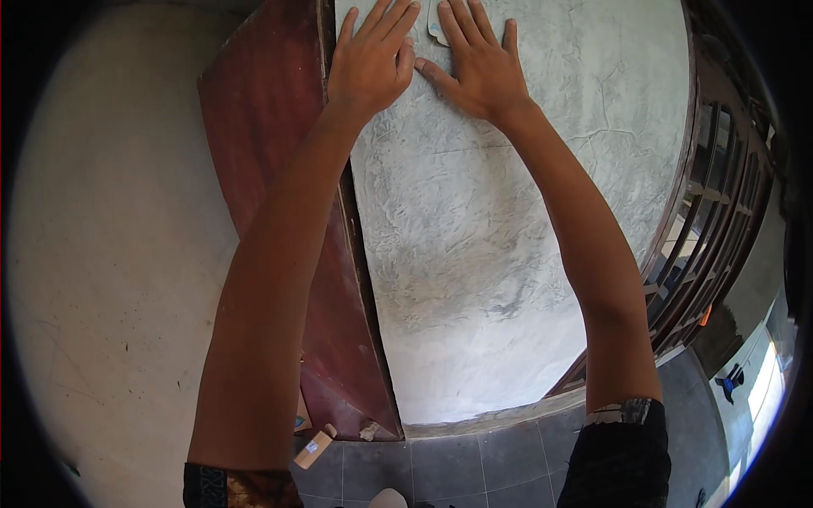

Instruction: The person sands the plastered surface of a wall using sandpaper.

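My left hand point(369, 72) lies flat, fingers spread, on the grey plastered wall point(457, 229), close to the wall's dark left edge. To its right, my right hand point(484, 72) is also flat against the wall with its fingers apart. The two thumbs point toward each other with a small gap between. A pale sheet with a rounded corner and a bluish mark point(436, 32) shows beside and under the fingers of my right hand; the rest of it is hidden. Both arms reach upward in the view.
A reddish-brown wooden panel point(275, 127) stands left of the plaster, with a cream wall point(118, 237) beyond it. On the right is a dark barred window frame point(707, 203). A small cardboard box point(315, 447) lies on the grey tiled floor point(449, 466).
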A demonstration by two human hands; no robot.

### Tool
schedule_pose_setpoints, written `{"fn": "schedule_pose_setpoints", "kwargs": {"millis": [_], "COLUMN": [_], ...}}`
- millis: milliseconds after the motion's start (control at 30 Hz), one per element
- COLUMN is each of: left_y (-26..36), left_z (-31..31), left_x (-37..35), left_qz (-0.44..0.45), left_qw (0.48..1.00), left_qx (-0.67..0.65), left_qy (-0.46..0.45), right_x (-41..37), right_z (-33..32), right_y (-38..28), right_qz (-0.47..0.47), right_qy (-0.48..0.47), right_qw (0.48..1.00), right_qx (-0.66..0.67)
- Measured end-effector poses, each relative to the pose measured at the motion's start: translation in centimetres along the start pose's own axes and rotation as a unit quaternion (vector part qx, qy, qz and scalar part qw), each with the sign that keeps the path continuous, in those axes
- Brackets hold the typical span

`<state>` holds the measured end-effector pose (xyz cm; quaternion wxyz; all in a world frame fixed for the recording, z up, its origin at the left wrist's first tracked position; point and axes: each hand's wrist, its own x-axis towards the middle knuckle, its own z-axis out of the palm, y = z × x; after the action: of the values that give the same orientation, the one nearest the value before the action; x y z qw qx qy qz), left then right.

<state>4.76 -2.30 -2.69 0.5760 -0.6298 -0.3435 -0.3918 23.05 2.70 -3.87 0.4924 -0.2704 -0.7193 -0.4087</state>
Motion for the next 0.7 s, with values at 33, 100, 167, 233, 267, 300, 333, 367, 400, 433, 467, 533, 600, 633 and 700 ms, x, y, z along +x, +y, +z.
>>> {"fn": "schedule_pose_setpoints", "kwargs": {"millis": [33,100,167,233,267,300,333,367,400,433,467,533,600,633,700], "left_y": [-0.1,-0.2,-0.1,-0.1,-0.1,-0.1,0.0,0.0,0.0,0.0,0.0,-0.1,0.0,0.1,-0.1], "left_z": [0.1,0.1,0.3,0.3,0.2,0.2,0.2,0.1,0.0,0.0,0.0,-0.1,-0.2,-0.2,-0.3], "left_x": [0.1,0.0,-0.1,0.1,-0.1,-0.1,0.0,-0.1,-0.1,0.0,0.0,0.0,0.1,0.1,0.2], "left_qz": [0.003,0.007,0.007,0.007,0.008,0.01,0.009,0.009,0.01,0.007,0.012,0.019,0.02,0.022,0.015], "left_qw": [1.0,1.0,1.0,1.0,1.0,1.0,1.0,1.0,1.0,1.0,1.0,1.0,1.0,1.0,1.0], "left_qx": [-0.001,-0.005,-0.009,-0.01,-0.009,-0.007,-0.008,-0.011,-0.014,-0.014,-0.013,-0.013,-0.01,-0.013,-0.025], "left_qy": [0.0,0.011,0.013,0.02,0.017,0.017,0.018,0.017,0.017,0.02,0.019,0.017,0.015,0.014,0.009], "right_x": [-1.2,-5.4,-8.1,-6.1,-3.5,-1.3,-1.0,-0.7,-0.4,-2.0,-4.2,-8.1,-7.0,-4.8,-0.8], "right_z": [0.5,2.2,2.2,2.2,2.3,2.4,2.5,2.5,2.5,2.2,2.1,1.5,1.7,2.0,2.1], "right_y": [-0.1,-0.7,-1.0,0.3,1.2,1.9,2.0,2.0,2.0,1.0,0.2,-1.6,-0.8,0.3,2.0], "right_qz": [0.003,-0.027,-0.045,-0.059,-0.056,-0.049,-0.051,-0.056,-0.061,-0.049,-0.053,-0.039,-0.045,-0.042,-0.026], "right_qy": [0.001,0.083,0.049,0.07,0.1,0.093,0.093,0.105,0.118,0.11,0.089,0.028,0.023,0.056,0.085], "right_qw": [1.0,0.995,0.997,0.996,0.993,0.994,0.994,0.992,0.991,0.993,0.995,0.998,0.998,0.998,0.996], "right_qx": [0.0,0.037,0.032,-0.008,-0.025,-0.04,-0.042,-0.027,-0.014,-0.012,0.0,0.026,0.04,0.003,-0.025]}}
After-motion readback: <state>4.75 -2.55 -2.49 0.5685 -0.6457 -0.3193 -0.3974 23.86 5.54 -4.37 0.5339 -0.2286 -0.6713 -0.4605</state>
